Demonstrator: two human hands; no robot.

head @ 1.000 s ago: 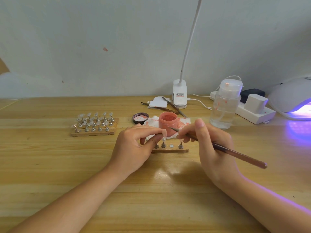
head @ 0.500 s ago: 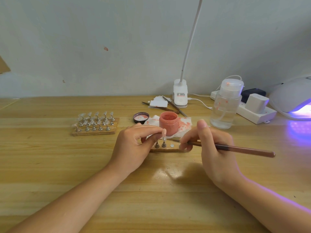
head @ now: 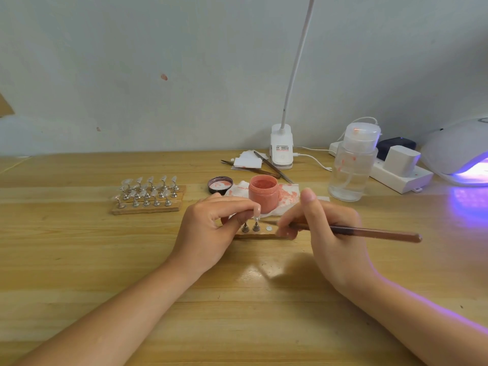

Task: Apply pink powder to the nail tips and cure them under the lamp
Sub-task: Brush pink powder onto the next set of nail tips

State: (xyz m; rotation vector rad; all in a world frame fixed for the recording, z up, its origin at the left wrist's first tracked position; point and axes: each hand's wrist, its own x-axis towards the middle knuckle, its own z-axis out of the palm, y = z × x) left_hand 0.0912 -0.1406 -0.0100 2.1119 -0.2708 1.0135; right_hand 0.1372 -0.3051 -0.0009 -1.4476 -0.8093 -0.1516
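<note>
as before, brush (head: 353, 230) lowered, right hand (head: 327, 233)

powder jar (head: 264, 193): pink, open, upright on a stained white tissue (head: 289, 196), just behind the small stand
jar lid (head: 220, 185): off, lying inside-up just left of the jar
small stand (head: 260, 235): wooden strip with metal pegs, one bare round pad showing (partly hidden by both hands)
held nail tip (head: 257, 210): pinkish, on a peg over the strip
brush (head: 353, 231): brown handle, near level, bristle end pointing left toward the pegs
spare tips rack (head: 148, 192): clear tips on pegs, far left
curing lamp (head: 459, 154): white dome, far right, glowing violet
</note>
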